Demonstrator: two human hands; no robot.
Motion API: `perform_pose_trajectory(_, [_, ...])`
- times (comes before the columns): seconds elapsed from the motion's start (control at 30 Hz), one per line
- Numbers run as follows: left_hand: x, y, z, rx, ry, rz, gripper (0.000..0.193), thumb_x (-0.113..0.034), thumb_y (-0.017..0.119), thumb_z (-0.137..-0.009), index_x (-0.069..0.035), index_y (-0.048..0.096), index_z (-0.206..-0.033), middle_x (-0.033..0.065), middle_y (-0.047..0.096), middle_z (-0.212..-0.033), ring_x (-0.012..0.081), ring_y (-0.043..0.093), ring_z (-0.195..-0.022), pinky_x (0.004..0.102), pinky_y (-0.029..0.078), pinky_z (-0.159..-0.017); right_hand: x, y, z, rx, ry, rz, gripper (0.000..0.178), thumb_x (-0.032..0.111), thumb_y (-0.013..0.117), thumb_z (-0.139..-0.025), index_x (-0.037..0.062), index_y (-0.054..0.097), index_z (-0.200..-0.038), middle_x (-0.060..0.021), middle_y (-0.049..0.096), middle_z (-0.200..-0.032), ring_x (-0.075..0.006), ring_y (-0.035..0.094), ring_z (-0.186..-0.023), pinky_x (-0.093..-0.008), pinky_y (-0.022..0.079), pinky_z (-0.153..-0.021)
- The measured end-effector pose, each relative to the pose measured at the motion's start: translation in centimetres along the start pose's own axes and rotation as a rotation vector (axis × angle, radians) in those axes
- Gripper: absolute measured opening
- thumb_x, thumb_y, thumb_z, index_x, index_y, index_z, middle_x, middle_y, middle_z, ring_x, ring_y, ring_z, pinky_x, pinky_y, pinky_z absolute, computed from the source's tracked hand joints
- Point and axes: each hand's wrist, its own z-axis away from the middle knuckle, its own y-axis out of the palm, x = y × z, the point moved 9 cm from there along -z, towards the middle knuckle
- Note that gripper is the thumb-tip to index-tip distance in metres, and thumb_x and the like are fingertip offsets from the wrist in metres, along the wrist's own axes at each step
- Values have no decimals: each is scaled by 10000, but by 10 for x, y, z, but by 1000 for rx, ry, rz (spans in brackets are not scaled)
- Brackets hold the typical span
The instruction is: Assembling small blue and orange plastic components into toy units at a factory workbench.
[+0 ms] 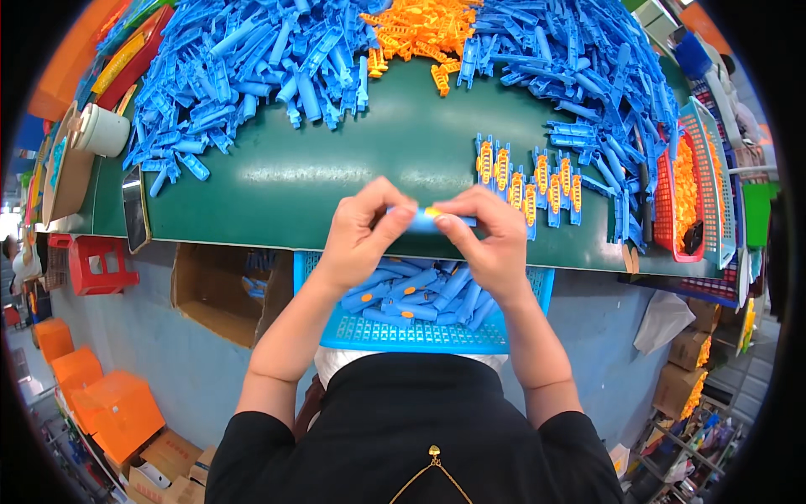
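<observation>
Over the front edge of the green table [277,197], a blue plastic piece [426,222] with a yellow-orange spot is held level between my two hands. My left hand [359,231] pinches its left end, thumb against fingertips. The other end sits between the thumb and fingers of my right hand [491,235]. Motion blurs the piece, so its details are unclear. Just beyond my right hand lie several blue half-shells [541,183] with orange ribbed inserts, in staggered rows. Below my hands, a light-blue basket [411,338] contains closed blue pieces [411,294] with orange spots.
Heaps of blue shells [252,67] [579,59] flank a pile of orange inserts [424,29] at the back. A red basket [667,206] of orange parts stands right. At left are a phone [134,208], a white cup [102,131], a red stool [94,265] and a cardboard box [214,290].
</observation>
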Motion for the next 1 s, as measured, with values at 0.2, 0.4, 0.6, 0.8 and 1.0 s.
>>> perform_pose_trajectory(0.2, [-4,13,-46,253,-205,-476,298,-254,536,-970,-15,609,-809,139,568,-632,270,581,-583,387,428,-562,13,-3,-3,122,-155,101,101,82,648,-875,1,709,-868,-116,688,-968,-209,647,-908,-293,483,-784])
perform_pose_trajectory(0.4, [-9,48,-161,82,622,-1174,212,-251,638,-864,-55,661,-940,99,629,-953,298,565,-949,413,470,-822,-5,-64,-9,-109,45,188,114,65,632,-886,-15,691,-942,-93,679,-993,-178,633,-919,-295,481,-806])
perform_pose_trajectory(0.6, [19,58,-196,-136,477,-1392,366,-408,679,-834,-54,650,-923,98,608,-971,286,544,-999,425,427,-837,-32,-158,-20,-293,22,753,135,55,658,-838,40,710,-962,-85,644,-927,-223,596,-869,-312,458,-778])
perform_pose_trajectory(0.8, [7,82,-136,399,409,-849,188,-135,596,-884,-50,612,-1052,123,581,-1064,333,515,-1076,440,417,-936,-57,-167,-50,-139,-33,998,195,30,710,-765,55,720,-958,-89,598,-969,-288,529,-987,-371,437,-878])
perform_pose_trajectory(1.0, [-8,96,-84,597,537,-864,421,-143,654,-858,-60,555,-1258,121,558,-1202,320,479,-1197,423,401,-1006,-69,-158,-70,-76,-51,980,179,75,772,-707,15,680,-848,-86,632,-1105,-299,535,-1084,-379,438,-932])
